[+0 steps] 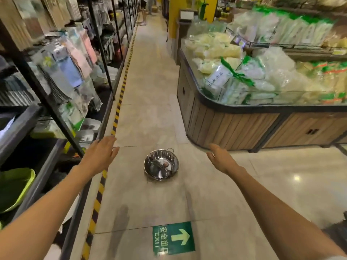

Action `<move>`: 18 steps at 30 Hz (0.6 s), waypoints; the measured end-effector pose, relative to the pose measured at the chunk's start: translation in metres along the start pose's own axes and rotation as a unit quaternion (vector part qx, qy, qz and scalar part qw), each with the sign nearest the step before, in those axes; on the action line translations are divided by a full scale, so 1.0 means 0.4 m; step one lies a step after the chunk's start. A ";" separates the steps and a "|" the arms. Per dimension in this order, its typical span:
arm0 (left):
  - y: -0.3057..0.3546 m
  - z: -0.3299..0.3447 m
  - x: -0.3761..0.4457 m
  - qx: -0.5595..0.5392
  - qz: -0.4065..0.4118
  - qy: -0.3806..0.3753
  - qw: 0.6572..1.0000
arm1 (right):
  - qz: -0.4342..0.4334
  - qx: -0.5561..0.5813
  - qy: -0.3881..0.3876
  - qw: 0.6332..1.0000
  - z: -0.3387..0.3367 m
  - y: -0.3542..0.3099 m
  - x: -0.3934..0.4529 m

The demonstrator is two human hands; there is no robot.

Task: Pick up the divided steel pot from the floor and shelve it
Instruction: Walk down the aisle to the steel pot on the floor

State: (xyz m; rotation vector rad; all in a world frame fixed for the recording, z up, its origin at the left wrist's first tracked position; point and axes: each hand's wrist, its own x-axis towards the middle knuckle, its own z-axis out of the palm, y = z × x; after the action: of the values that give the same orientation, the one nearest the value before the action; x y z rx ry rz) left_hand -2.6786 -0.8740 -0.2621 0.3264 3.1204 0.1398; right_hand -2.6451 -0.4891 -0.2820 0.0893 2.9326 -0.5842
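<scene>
Nothing is done yet: the pot [161,164] sits on the floor [150,109], right of the shelf [47,145]. The left hand [100,153] and right hand [220,158] are open, empty, reaching toward it; lifting and shelving remain.

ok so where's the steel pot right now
In the head view the steel pot sits on the aisle floor, between the open left hand and right hand, just beyond the green exit sticker.
</scene>
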 end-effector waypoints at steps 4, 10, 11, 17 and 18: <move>-0.042 0.063 0.237 -0.004 -0.002 -0.013 1.000 | 0.015 0.008 -0.022 1.000 0.036 0.033 0.262; -0.101 0.302 0.569 -0.033 -0.043 -0.022 0.998 | 0.031 0.024 -0.030 0.999 0.207 0.123 0.669; -0.111 0.364 0.619 -0.040 -0.043 -0.028 0.998 | 0.028 0.023 -0.028 0.999 0.259 0.139 0.727; -0.188 0.876 0.867 -0.052 -0.047 -0.028 0.997 | 0.013 0.012 -0.028 0.999 0.706 0.279 1.051; -0.202 0.984 0.889 -0.056 -0.050 -0.037 0.996 | 0.016 0.014 -0.036 0.999 0.801 0.313 1.092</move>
State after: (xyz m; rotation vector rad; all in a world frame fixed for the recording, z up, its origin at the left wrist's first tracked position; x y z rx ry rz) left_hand -3.0391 -0.8443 -0.6584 0.1687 3.0316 0.2946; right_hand -3.0221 -0.4844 -0.6907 0.1160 2.8486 -0.6101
